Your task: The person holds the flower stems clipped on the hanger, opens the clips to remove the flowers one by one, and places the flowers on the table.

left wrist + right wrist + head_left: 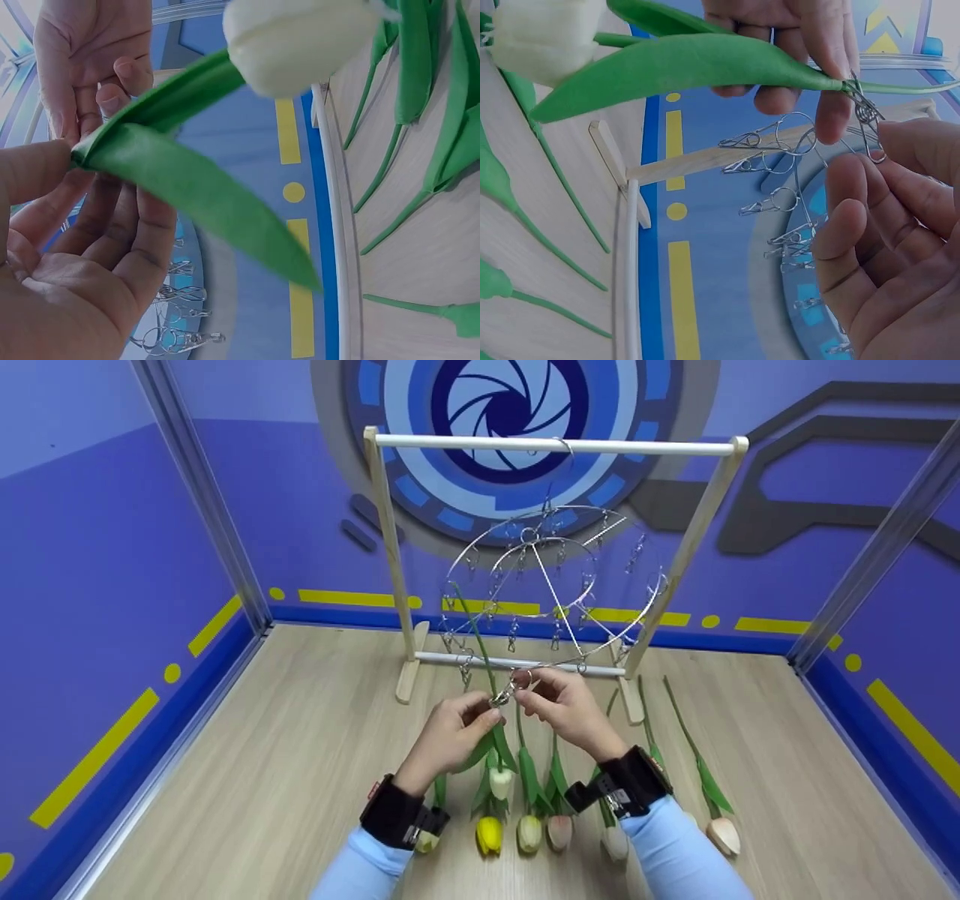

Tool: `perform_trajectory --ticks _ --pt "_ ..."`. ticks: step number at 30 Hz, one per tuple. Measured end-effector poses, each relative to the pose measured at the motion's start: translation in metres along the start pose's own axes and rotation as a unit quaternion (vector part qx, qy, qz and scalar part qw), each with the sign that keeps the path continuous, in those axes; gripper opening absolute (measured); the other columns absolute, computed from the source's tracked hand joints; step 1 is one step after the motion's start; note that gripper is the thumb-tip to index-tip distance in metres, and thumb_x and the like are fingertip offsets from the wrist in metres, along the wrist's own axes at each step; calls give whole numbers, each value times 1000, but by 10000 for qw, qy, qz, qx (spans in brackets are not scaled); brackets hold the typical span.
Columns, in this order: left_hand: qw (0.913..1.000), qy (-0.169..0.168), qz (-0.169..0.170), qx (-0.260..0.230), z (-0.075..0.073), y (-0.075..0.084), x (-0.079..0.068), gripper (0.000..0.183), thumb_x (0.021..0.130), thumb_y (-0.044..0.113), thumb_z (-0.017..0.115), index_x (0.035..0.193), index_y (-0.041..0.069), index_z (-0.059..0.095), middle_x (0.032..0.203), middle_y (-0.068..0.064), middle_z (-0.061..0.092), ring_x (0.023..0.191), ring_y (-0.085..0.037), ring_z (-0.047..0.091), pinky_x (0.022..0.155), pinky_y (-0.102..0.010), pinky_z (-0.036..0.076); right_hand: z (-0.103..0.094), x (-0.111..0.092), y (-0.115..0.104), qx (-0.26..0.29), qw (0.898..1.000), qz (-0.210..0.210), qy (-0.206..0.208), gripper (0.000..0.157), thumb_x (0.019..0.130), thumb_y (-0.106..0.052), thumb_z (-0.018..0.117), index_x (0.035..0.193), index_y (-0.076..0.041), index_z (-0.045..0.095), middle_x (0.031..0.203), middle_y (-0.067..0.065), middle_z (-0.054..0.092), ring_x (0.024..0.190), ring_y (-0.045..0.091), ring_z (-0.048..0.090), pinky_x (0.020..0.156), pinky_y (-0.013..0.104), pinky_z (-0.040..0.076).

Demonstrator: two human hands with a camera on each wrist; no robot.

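Observation:
My left hand pinches the green stem of a white artificial tulip where its leaves begin. The flower hangs head down, its bare stem rising toward a round wire hanger. A metal spring clip sits at the stem beside the left fingertips. Between thumb and fingers, my right hand pinches this clip; in the right wrist view its end lies across the stem. Whether its jaws bite the stem fully cannot be seen. The round drying hanger tilts down toward my hands, with many clips dangling from it.
A wooden stand carries the hanger by a hook on its white top bar. More tulips lie on the wooden table, among them a yellow tulip and a peach tulip at the right.

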State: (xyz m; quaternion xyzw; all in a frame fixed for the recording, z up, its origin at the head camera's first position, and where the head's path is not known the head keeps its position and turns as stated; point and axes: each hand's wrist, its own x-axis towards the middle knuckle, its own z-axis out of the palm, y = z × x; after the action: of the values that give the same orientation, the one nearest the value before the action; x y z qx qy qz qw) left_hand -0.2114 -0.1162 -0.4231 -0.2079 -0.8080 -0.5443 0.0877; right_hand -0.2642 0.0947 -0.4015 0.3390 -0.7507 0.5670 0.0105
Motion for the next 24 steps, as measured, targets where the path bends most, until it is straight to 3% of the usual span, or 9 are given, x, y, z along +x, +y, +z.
perform_trajectory --ticks 9,17,24 --pt "9998 -95 -110 131 -1 -1 -4 14 100 14 68 101 1 72 90 -9 71 79 -15 59 75 -27 49 2 0 0 -150 9997 -146 157 16 99 -2 66 112 8 69 81 14 65 66 8 56 60 21 45" --pt "9998 -109 -103 122 2 -2 -5 14 97 14 71 89 4 67 78 0 60 71 -12 50 67 -24 41 1 0 0 -198 9992 -190 283 16 98 -1 68 111 7 70 82 14 66 66 9 57 59 21 45" --pt "9997 -108 -145 141 4 -4 -6 14 97 14 71 87 5 65 78 3 57 70 -15 49 66 -24 39 1 -1 1 -173 9991 -172 341 15 98 -1 67 110 6 70 87 15 67 65 9 58 59 21 46"
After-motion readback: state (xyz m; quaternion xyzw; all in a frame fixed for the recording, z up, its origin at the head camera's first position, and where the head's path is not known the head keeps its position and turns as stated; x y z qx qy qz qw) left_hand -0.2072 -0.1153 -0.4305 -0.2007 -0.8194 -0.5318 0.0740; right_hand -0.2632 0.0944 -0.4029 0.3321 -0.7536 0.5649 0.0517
